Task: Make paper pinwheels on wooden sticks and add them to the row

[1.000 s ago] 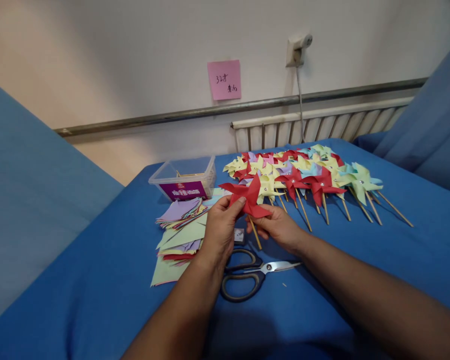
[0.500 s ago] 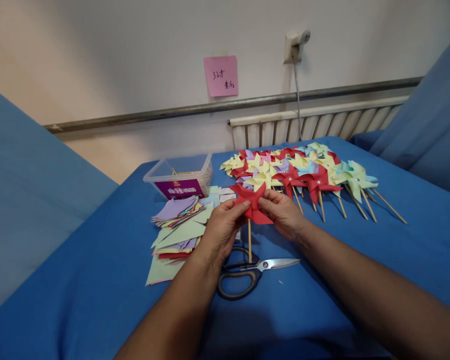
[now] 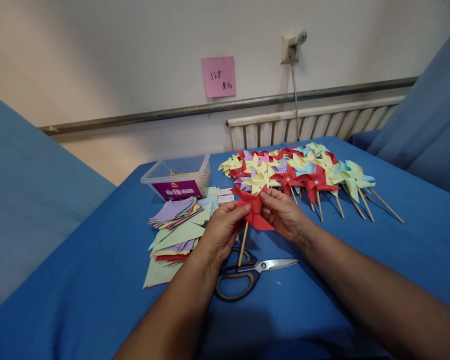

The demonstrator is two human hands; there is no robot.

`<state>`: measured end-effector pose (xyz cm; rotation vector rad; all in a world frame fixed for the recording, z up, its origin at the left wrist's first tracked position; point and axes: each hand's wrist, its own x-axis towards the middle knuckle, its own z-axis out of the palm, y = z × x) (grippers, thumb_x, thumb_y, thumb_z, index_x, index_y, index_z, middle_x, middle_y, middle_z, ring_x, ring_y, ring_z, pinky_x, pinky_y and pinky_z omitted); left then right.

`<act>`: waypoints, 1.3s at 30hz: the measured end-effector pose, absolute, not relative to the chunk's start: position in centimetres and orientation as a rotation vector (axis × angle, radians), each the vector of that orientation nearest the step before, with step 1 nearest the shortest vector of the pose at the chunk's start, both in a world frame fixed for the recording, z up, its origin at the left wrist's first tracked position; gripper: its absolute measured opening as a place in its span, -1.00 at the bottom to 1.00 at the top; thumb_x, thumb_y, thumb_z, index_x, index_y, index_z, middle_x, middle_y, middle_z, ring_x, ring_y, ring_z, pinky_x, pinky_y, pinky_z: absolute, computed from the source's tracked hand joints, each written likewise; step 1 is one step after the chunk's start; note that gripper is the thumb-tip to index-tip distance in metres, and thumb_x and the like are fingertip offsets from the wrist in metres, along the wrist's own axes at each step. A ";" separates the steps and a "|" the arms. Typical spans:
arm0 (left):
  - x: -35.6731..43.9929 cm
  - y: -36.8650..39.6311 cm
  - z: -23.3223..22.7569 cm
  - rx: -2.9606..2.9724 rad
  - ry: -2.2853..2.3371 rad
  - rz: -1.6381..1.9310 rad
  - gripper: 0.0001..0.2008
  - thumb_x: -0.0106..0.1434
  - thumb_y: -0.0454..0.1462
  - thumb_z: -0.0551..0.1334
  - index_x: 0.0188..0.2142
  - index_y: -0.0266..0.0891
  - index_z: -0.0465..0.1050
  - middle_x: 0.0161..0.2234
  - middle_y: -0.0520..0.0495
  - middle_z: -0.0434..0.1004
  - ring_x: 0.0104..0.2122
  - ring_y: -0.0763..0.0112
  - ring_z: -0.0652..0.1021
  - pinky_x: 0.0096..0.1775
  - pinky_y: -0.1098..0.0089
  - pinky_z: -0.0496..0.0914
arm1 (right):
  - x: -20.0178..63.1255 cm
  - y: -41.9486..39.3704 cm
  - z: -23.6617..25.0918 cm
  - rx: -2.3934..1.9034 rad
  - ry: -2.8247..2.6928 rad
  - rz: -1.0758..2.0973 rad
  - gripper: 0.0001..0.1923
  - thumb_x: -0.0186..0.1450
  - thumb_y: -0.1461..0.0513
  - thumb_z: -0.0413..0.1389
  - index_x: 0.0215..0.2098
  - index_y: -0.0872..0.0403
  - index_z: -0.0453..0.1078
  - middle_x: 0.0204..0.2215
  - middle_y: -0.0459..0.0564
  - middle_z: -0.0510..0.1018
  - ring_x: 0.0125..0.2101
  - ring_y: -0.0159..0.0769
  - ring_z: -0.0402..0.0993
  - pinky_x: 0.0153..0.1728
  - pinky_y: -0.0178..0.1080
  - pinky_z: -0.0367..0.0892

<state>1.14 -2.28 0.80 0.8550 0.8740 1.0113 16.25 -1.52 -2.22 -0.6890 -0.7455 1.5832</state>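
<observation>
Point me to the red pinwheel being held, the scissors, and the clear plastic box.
red pinwheel [image 3: 255,212]: head view, on its red paper blades between the two hands.
scissors [image 3: 281,263]: head view, on the metal blades.
clear plastic box [image 3: 200,176]: head view, on its right front wall.

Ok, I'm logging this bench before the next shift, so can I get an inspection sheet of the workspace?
Surface: blue cloth-covered table, creased, no spills seen.
Job's things: red paper pinwheel on a wooden stick, held above the table; row of finished paper pinwheels lying behind it.
Clutter: black-handled steel scissors below the hands; stack of cut coloured paper squares; clear plastic box with a purple label.
Grippers: left hand and right hand both pinch the red pinwheel's blades.
Cables: grey cord hanging from a wall socket.
Surroundings: white radiator, pink sticky note on the wall, blue drapes either side.
</observation>
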 end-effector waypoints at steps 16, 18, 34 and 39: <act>1.5 -2.2 0.5 1.182 1.111 1.196 -0.76 -0.09 -0.17 0.46 -0.48 -0.27 0.55 -0.53 0.02 0.53 -0.53 0.47 0.42 -0.39 0.44 0.30 | 17.0 -1.8 -2.4 -0.921 -1.546 0.436 -0.74 0.33 0.20 0.11 -0.04 -0.08 0.53 0.03 0.04 0.46 0.07 -0.19 0.37 0.14 -0.06 0.24; 1.5 -2.2 0.4 1.192 1.124 1.192 -0.77 -0.09 -0.17 0.45 -0.53 -0.26 0.51 -0.56 0.05 0.48 -0.55 0.50 0.38 -0.43 0.46 0.26 | 16.8 -1.8 -2.6 -0.922 -1.572 0.430 -0.75 0.33 0.21 0.11 -0.07 -0.09 0.55 0.03 0.04 0.48 0.07 -0.19 0.38 0.13 -0.06 0.26; 1.3 -2.0 0.1 1.220 1.148 1.146 -0.74 -0.08 -0.13 0.45 -0.54 -0.26 0.48 -0.60 0.08 0.42 -0.57 0.51 0.35 -0.47 0.47 0.22 | 16.3 -1.8 -2.7 -0.926 -1.529 0.496 -0.73 0.27 0.21 0.19 -0.06 -0.07 0.53 -0.12 0.03 0.59 -0.05 -0.18 0.48 0.04 -0.08 0.34; 1.4 -2.3 0.1 1.182 1.131 1.157 -0.76 -0.07 -0.17 0.45 -0.49 -0.27 0.52 -0.55 0.05 0.48 -0.54 0.51 0.39 -0.43 0.48 0.26 | 16.0 -1.7 -3.1 -0.899 -1.550 0.571 -0.84 0.30 0.18 0.17 -0.20 -0.08 0.59 -0.25 0.01 0.61 -0.19 -0.19 0.52 -0.10 -0.11 0.40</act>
